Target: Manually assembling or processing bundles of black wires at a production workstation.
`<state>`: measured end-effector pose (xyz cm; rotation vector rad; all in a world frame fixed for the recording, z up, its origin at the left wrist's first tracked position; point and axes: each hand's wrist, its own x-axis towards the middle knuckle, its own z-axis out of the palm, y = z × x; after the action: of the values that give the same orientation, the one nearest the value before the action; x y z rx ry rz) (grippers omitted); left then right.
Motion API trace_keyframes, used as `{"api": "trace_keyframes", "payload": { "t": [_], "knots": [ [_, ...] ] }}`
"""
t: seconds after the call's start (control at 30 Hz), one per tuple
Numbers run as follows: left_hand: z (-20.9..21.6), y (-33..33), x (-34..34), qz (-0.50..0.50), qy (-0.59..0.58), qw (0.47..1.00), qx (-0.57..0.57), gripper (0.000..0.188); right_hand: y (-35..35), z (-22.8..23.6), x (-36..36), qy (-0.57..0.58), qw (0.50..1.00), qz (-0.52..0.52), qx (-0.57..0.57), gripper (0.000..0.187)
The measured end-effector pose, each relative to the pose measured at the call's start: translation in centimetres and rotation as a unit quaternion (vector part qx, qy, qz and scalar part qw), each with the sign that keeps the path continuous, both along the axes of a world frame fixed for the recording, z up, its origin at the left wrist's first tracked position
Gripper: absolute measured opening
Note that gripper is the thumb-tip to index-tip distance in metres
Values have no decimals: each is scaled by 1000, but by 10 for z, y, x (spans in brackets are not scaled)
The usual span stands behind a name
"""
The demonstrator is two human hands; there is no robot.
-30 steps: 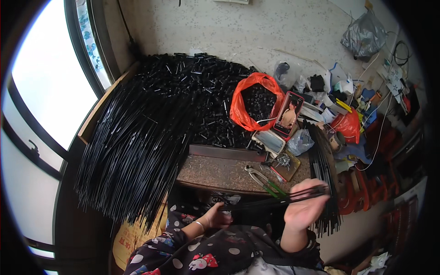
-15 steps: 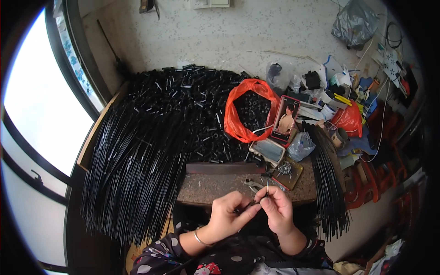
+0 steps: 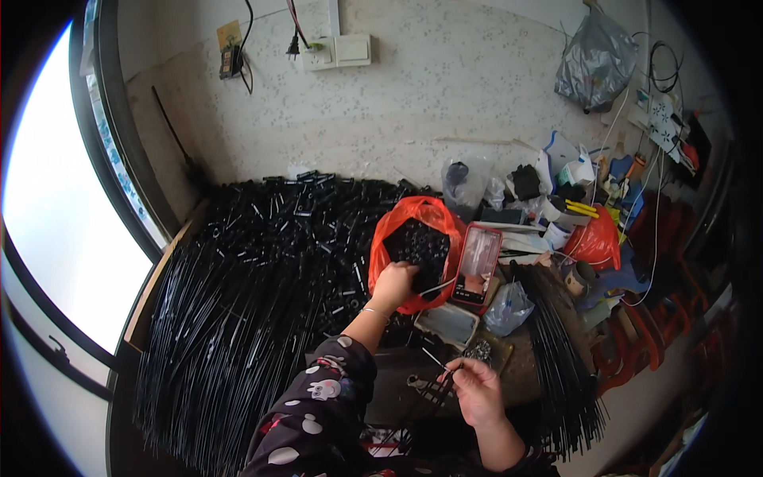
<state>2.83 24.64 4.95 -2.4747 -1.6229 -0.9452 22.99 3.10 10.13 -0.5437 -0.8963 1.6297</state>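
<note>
My left hand (image 3: pixel 395 288) reaches over the near-left rim of a red plastic bag (image 3: pixel 380 246). Its fingertips are down among small black ring-like parts (image 3: pixel 421 242) and hidden there. Nearer to me, my right hand (image 3: pixel 477 389) pinches a thin metal rod (image 3: pixel 433 358) with thumb and fingers. The rod slants up and to the left, and dark thin strands show beside the fingers, partly blurred. Close to the right hand on the bench lie pliers (image 3: pixel 419 385) and a small heap of metal pins (image 3: pixel 479 350).
A big heap of black tubular parts (image 3: pixel 294 215) covers the back left, with long black cables (image 3: pixel 214 350) hanging over the front. More cables (image 3: pixel 552 358) hang at the right. A phone (image 3: pixel 477 262) leans beside the bag, near a shallow tray (image 3: pixel 447 324) and a clear bag (image 3: pixel 509 308).
My left hand has left the right hand and gone forward into the red bag. The right hand stays near the bench front with the rod, now tilted left. The view has tipped upward.
</note>
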Motion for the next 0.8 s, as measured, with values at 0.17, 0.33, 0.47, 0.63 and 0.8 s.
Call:
{"api": "trace_keyframes", "payload": {
  "t": [0.17, 0.33, 0.47, 0.63, 0.8],
  "knots": [
    [0, -1, -9, 2, 106, 994, -21, 10, -1, -1, 12, -3, 999, -31, -17, 19],
    [-10, -14, -26, 108, -81, 991, 6, 7, -8, 0, 9, -11, 999, -35, -30, 18],
    [-17, -20, -39, 82, -162, 981, 67, 5, -19, 15, 4, -10, 999, -40, -20, 17],
    [6, -2, -28, 80, -141, 985, 56, 7, -22, 6, 4, -37, 997, -62, -13, 16],
    [24, 46, 11, -7, -12, 995, 99, 15, -25, 0, 2, -33, 998, -49, -30, 18]
  ]
}}
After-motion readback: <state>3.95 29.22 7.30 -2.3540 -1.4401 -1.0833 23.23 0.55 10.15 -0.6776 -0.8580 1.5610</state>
